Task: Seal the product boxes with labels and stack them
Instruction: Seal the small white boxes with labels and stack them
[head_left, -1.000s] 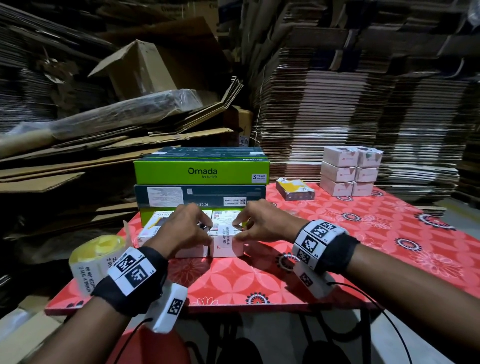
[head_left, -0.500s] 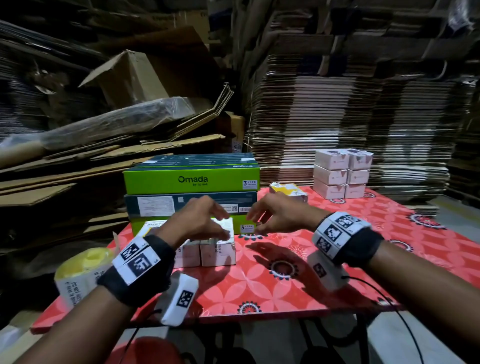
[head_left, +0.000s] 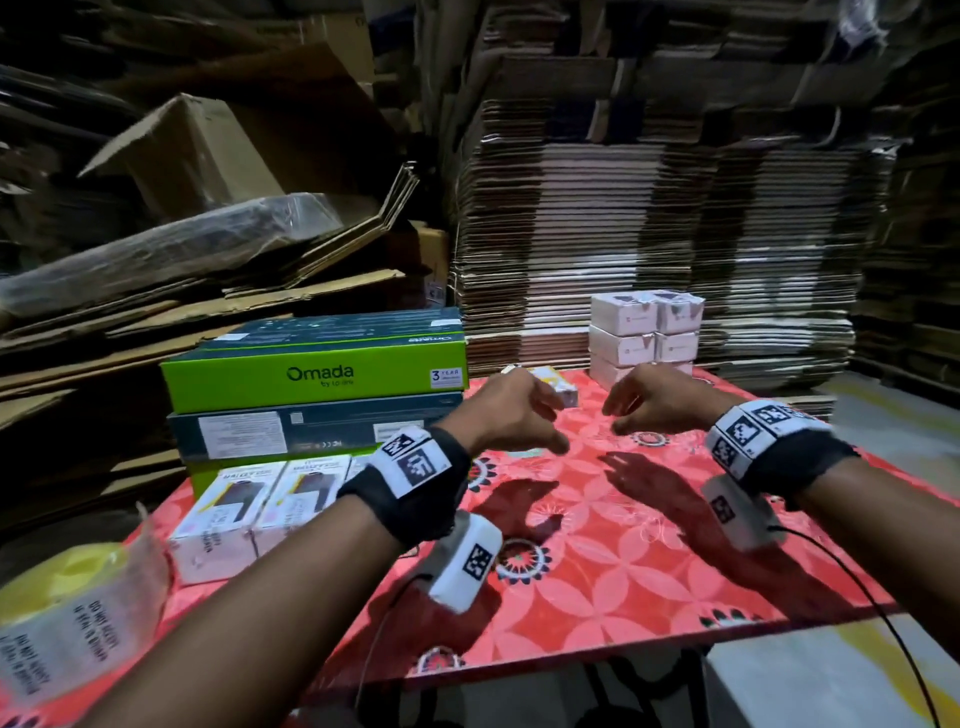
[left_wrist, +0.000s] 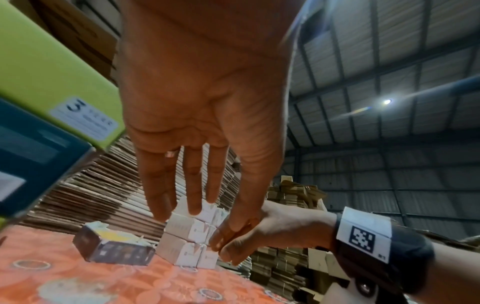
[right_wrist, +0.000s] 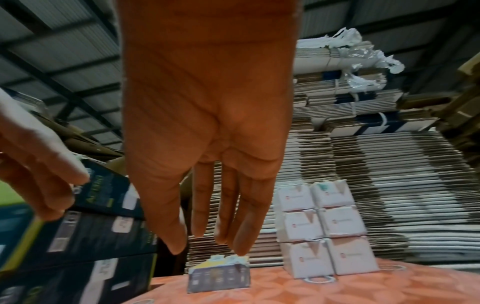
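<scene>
At the left edge of the table (head_left: 649, 582), the label roll (head_left: 67, 613) is found, its printed strip hanging toward the near side. Just to its right, two white product boxes (head_left: 254, 514) lie side by side, touching, in front of the large green and dark cartons (head_left: 311, 374) stacked three high.

The left hand (head_left: 511, 415) is held above the table with fingers relaxed and extended; nothing is gripped. The right hand (head_left: 652, 400) is likewise released, fingers loosely spread, empty. Both hands are raised toward the small yellow-topped box (head_left: 558, 387) lying alone at the far middle of the table (its top flaps appear unsealed in the right wrist view, though this is blurred).

The step in hand is judged to be a reach for the next box. It is best taken by its two short ends, so that the top face is kept free for a label, and brought near the label roll before sealing.

At the far right, the stack of white boxes (head_left: 644, 332) is set two wide and three high, edges aligned. A finished box is to be placed squarely on this stack, flush with those beneath, so that the column is not tipped.

What the boxes hold cannot be told, since all are closed.
</scene>
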